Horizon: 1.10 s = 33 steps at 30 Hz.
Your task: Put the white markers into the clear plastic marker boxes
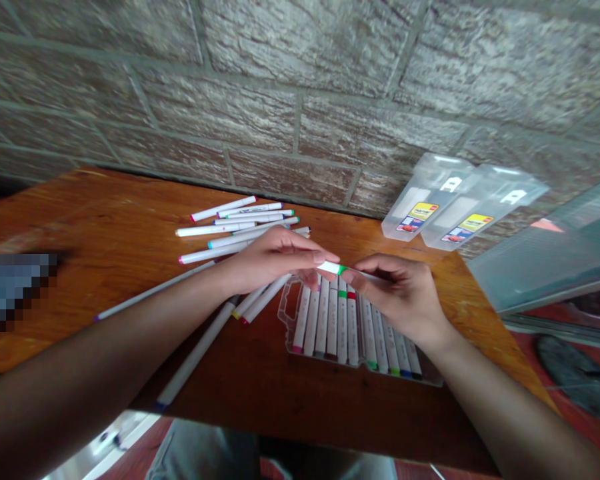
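A white marker with a green band (334,268) is held level between my two hands, above the table. My left hand (280,253) pinches its left end between thumb and fingers. At the green band and to its right, my right hand (400,290) grips it, and the fingers hide that end. Just below lies an open clear plastic marker case (289,333) with several white markers (341,327) side by side in it. Beyond and under my left forearm, several loose markers (245,217) are spread over the wood, some partly covered by the hand.
Two clear plastic case covers (414,200) with yellow and blue labels stand against the stone wall (260,120). A single marker (195,357) lies near the front edge of the wooden table (260,380). A pixelated dark object (13,290) is at the left.
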Each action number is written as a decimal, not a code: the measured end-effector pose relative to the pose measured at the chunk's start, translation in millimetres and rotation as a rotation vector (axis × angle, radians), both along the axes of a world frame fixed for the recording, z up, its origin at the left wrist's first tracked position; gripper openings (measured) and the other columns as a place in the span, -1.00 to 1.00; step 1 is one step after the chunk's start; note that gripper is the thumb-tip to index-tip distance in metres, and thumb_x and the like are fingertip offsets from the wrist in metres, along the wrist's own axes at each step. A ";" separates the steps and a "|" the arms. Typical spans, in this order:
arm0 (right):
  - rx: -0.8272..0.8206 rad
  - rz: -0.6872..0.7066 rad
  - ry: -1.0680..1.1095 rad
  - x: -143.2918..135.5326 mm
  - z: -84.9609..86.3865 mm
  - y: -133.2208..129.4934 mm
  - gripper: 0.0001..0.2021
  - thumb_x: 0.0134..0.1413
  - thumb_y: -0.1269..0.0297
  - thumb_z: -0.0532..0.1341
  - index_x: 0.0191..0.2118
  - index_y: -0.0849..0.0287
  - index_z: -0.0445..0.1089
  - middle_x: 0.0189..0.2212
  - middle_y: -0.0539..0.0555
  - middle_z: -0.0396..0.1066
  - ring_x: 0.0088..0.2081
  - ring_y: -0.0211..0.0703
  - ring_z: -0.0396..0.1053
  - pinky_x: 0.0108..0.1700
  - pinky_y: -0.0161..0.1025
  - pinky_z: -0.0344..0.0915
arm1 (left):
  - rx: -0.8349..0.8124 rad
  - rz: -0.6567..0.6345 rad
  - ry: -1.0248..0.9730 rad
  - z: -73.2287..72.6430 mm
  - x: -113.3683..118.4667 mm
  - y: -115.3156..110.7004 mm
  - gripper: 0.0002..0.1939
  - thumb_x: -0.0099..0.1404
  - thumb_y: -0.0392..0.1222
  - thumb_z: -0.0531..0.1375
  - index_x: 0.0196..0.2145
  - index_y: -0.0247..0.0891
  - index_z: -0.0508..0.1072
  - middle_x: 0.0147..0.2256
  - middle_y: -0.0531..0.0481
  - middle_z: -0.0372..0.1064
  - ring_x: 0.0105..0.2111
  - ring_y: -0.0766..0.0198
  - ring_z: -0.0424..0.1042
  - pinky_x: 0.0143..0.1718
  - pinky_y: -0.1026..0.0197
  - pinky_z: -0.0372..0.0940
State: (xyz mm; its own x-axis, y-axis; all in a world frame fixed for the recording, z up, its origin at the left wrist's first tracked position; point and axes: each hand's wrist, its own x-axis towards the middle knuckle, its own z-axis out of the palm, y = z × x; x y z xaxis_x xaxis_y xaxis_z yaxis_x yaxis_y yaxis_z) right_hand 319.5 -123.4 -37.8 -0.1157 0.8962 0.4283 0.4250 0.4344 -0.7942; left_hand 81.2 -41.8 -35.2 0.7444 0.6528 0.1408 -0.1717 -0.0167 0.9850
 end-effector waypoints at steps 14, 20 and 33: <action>-0.044 0.024 0.034 0.3 2.9 1.4 -0.85 0.16 0.21 0.48 -0.37 0.15 0.63 -0.49 0.01 0.59 -0.51 -0.28 0.42 -0.46 -0.35 0.32 | 0.124 0.019 0.074 6.3 -0.4 -4.2 -0.71 0.31 -0.21 0.42 -0.02 -0.27 0.70 -0.23 -0.10 0.71 -0.40 0.28 0.65 -0.32 0.28 0.55; 0.075 -0.002 -0.140 0.1 1.8 -0.4 -0.90 0.22 0.27 0.42 -0.31 0.16 0.63 -0.46 0.02 0.62 -0.50 -0.25 0.48 -0.44 -0.32 0.34 | 0.162 0.107 0.118 -1.6 4.2 -4.7 -0.82 0.34 -0.29 0.37 -0.11 -0.32 0.70 -0.31 -0.07 0.70 -0.43 0.32 0.64 -0.35 0.33 0.53; 0.133 0.011 -0.241 -2.2 5.1 -2.1 -0.91 0.24 0.34 0.39 -0.32 0.18 0.62 -0.46 0.00 0.63 -0.49 -0.28 0.51 -0.43 -0.35 0.34 | 0.208 0.092 0.161 -6.6 9.0 -8.9 -0.85 0.30 -0.22 0.39 -0.22 -0.37 0.65 -0.39 -0.08 0.63 -0.46 0.35 0.55 -0.41 0.37 0.41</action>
State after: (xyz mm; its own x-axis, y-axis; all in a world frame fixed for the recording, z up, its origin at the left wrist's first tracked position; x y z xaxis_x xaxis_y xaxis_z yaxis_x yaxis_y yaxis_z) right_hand 317.3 -125.5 -32.7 -0.2380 0.8319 0.5013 0.5896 0.5340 -0.6060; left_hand 90.2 -50.6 -41.8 0.7072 0.6879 0.1634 -0.0012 -0.2300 0.9732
